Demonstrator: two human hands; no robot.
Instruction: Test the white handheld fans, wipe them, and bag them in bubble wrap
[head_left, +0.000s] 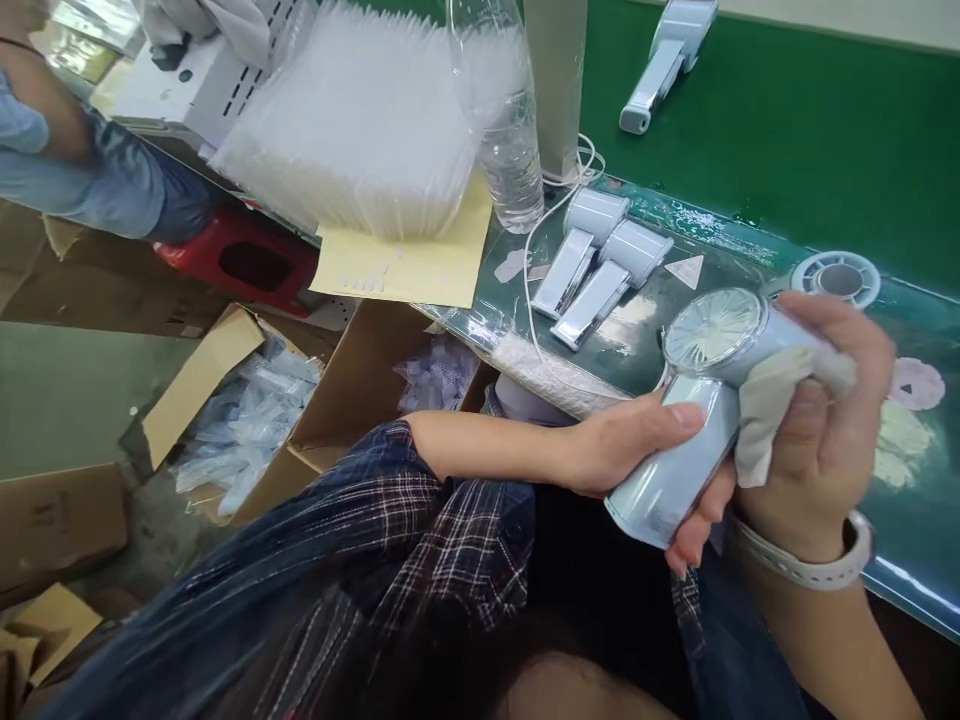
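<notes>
I look down from the head camera at my two hands, which hold a pale blue handheld fan (697, 400) just above the near edge of the table (795, 130). My left hand (637, 445) is closed around the fan's handle, thumb lying on top. My right hand (821, 420) is closed on a small white cloth (772, 400), pressing it against the back of the fan's round head, whose grille faces up and to the left. A white band circles my right wrist.

On the table's glossy near strip, just beyond my hands, two more fans of the same kind (596, 260) lie side by side, touching. A fourth fan (664, 60) lies well apart on the green surface farther back. A loose round grille part (836, 278) sits just beside my right hand. A clear water bottle (510, 140) stands next to a tall stack of clear plastic bags (360, 130) resting on yellow paper.

Left of the table, open cardboard boxes (255, 410) on the floor hold bagged items. Another person's sleeve (82, 175) shows at the far left.

I judge the wiping of this fan to be under way, with the cloth on the head; the handle shows no cloth contact. I cannot tell whether the fans on the table are already wiped.
</notes>
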